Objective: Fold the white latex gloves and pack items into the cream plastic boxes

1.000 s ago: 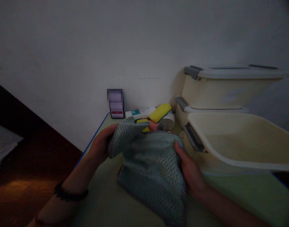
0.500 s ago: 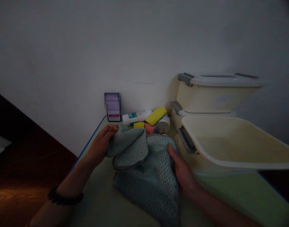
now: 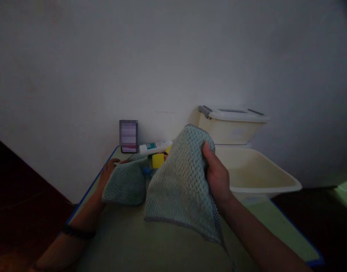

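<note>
My right hand (image 3: 219, 175) grips a grey-green waffle-textured cleaning cloth (image 3: 182, 181) by its right edge, the thumb on the near face. This cloth hangs spread out above the table, its hem bound in a dark checked trim. At the left, my left hand (image 3: 107, 172) holds a second cloth (image 3: 126, 185) of the same colour, folded over and low by the table. That cloth hides part of its fingers. A gap separates the two cloths.
Behind the cloths lie a white tube (image 3: 153, 147) and a yellow sponge (image 3: 158, 161). A phone (image 3: 129, 136) leans on the wall. At the right stand an open cream bin (image 3: 267, 189) and a lidded storage box (image 3: 227, 129). Blue trim edges the green table (image 3: 128, 238).
The cloths, overlapping before, are now apart. My left hand has moved left and down with the folded one. My right hand has raised the other cloth. The view has shifted.
</note>
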The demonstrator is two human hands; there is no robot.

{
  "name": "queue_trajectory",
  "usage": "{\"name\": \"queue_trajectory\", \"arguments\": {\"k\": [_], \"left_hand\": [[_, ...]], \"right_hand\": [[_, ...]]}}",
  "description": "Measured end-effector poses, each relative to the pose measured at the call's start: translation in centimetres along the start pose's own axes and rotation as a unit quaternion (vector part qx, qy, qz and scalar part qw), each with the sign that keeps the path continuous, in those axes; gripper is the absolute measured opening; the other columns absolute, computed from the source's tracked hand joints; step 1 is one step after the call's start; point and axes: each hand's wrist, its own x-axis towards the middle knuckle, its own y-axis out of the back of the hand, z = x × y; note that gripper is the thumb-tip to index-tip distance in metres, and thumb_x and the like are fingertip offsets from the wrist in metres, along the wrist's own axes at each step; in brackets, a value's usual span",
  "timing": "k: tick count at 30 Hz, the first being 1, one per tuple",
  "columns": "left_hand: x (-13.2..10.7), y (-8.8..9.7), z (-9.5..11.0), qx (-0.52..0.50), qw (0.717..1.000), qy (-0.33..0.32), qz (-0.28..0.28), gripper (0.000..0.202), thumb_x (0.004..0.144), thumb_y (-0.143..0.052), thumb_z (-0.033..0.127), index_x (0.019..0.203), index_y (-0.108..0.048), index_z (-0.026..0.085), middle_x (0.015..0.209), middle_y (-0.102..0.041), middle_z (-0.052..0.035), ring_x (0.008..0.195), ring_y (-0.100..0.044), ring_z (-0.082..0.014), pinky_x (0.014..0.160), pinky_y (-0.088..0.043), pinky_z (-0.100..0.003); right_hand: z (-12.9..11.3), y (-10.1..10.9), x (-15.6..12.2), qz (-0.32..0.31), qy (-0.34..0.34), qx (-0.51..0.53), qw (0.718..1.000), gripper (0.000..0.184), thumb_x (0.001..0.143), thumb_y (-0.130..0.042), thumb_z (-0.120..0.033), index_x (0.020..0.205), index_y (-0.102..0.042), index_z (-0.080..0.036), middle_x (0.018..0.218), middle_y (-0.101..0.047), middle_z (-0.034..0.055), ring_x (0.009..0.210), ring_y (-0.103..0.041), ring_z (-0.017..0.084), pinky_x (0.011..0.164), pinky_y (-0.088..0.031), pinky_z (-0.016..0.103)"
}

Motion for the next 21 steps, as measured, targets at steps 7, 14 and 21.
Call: {"name": "queue_trajectory", "arguments": {"k": [7, 14, 21], "left_hand": [[0.0, -0.4, 1.7, -0.016, 0.993, -0.118, -0.013, 0.029, 0.077, -0.052, 0.027, 0.104, -0.062, 0.024, 0.13, -0.049, -0.0089, 0.123, -0.041, -0.0305, 0.104, -0.029, -0.049], [-1.6, 1.6, 5.0, -0.375, 0.914, -0.12, -0.094, 0.011, 0.077, -0.052, 0.028, 0.081, -0.042, 0.022, 0.094, -0.061, -0.0063, 0.09, -0.059, -0.0219, 0.08, -0.048, -0.036], [-1.7, 1.0, 6.1, -0.126, 0.988, -0.087, 0.032, 0.055, 0.066, -0.054, 0.015, 0.118, -0.042, 0.02, 0.112, -0.047, -0.0104, 0.098, -0.052, -0.027, 0.088, -0.042, -0.046]], "right_hand": [[-0.3, -1.2, 0.8, -0.057, -0.122, 0.125, 0.983, 0.034, 0.069, -0.067, -0.049, 0.088, -0.074, -0.021, 0.096, -0.073, 0.0022, 0.109, -0.06, 0.024, 0.098, -0.043, 0.038], [-0.5, -0.8, 0.6, -0.043, -0.128, 0.125, 0.983, 0.034, 0.071, -0.066, -0.046, 0.092, -0.074, -0.02, 0.096, -0.074, 0.0027, 0.109, -0.06, 0.024, 0.098, -0.045, 0.038], [1.2, 0.3, 1.1, -0.072, -0.164, 0.127, 0.975, 0.043, 0.072, -0.065, -0.052, 0.1, -0.072, -0.021, 0.099, -0.073, 0.0041, 0.111, -0.059, 0.025, 0.1, -0.042, 0.04]]}}
